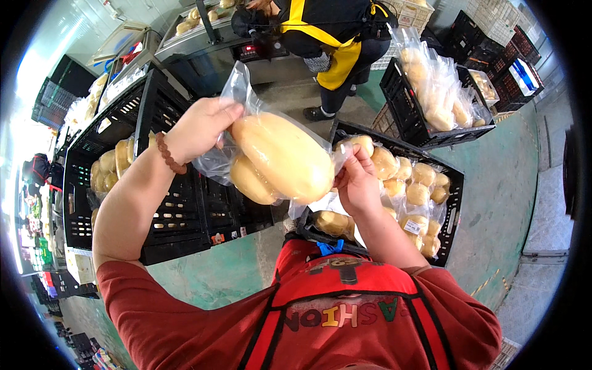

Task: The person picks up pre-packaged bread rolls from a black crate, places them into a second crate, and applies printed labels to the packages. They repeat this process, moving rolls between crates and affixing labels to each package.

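A clear plastic bag (237, 86) with two pale yellow peeled tubers (283, 157) inside is held up in front of my chest. My left hand (200, 126), with a brown bead bracelet on the wrist, grips the bag's upper left side. At the lower right end of the bag, my right hand (357, 179) pinches the plastic. Below the bag stands a black plastic crate (456, 185) filled with several more bagged tubers.
An empty black crate (179, 203) stands on my left, another one with tubers (111, 166) beyond it. A person in a yellow apron (333, 43) stands ahead at a metal table. A black crate (425, 132) of bagged tubers sits at the right, on a green floor (512, 185).
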Demonstrator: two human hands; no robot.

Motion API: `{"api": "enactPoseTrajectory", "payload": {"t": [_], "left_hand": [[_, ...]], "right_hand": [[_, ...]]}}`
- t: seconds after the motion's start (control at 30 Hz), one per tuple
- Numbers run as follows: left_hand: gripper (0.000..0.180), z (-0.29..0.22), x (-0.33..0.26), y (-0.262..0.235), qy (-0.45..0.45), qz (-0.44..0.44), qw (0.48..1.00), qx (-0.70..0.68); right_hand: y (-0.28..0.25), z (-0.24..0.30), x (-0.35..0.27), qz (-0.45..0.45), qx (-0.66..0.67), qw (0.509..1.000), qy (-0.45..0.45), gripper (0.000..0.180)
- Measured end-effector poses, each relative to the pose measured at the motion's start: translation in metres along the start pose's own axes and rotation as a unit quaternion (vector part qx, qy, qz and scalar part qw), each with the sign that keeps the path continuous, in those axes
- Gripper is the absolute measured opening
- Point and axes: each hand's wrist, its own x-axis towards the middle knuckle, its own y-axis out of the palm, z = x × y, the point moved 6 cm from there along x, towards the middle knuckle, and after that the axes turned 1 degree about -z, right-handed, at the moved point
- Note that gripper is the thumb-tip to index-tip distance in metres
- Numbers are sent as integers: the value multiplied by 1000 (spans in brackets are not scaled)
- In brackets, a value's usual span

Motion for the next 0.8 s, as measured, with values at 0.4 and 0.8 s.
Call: {"api": "enactPoseTrajectory", "payload": {"t": [0.4,0.8], "left_hand": [[24,31,20,-17,6,-44,977,-208],[28,10,11,-5,21,-37,997,68]], "right_hand": [[53,3,-15,192,-67,979,-28,84],[40,3,-20,139,-96,979,-113,80]]}}
